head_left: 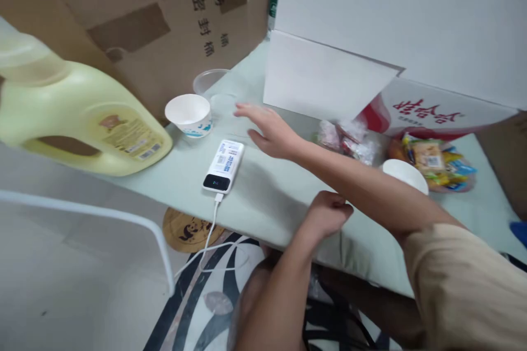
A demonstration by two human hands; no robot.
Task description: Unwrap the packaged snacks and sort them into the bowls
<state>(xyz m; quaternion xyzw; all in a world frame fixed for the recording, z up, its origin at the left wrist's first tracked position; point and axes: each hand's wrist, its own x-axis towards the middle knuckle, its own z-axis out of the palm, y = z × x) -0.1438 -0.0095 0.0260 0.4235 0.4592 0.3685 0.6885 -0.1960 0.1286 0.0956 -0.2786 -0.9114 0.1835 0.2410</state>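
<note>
My right hand (269,130) reaches leftward over the pale green tabletop (263,192). Its fingers are stretched out, thumb apart, and nothing solid shows in it. A clear plastic tub (212,81) and a white paper bowl (189,115) stand just left of its fingertips; whether it touches the tub I cannot tell. Below it lies a white power bank (223,165) with a white cable (214,218) plugged in. My left hand (329,213) is curled into a fist near the table's front edge, under the right forearm. Its palm side is hidden.
A large yellow jug (82,109) stands at the left, before a cardboard box (164,22). At the back is a white carton (329,74). Wrapped snacks (436,162), small plastic packets (349,140) and another white bowl (405,174) are on the right. A white metal bar (102,209) crosses lower left.
</note>
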